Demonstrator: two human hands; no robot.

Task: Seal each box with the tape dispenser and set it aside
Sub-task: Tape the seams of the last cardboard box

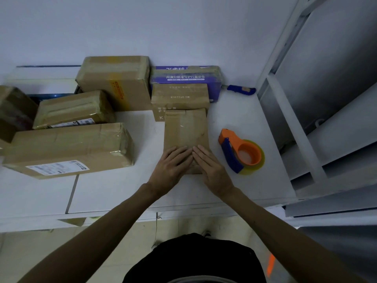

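A small brown cardboard box (184,131) lies in the middle of the white table (114,193), with clear tape along its top. My left hand (170,167) and my right hand (212,168) press flat on its near end, fingers straight and fingertips almost meeting. The orange and blue tape dispenser (241,153) lies on the table just right of the box, apart from both hands.
Several taped cardboard boxes stand at the left and back: a long one (69,149), one behind it (73,111), a tall one (116,80), a printed carton (179,97) and a purple package (185,75). A blue utility knife (241,89) lies at the back right. Grey metal shelving (306,119) borders the right.
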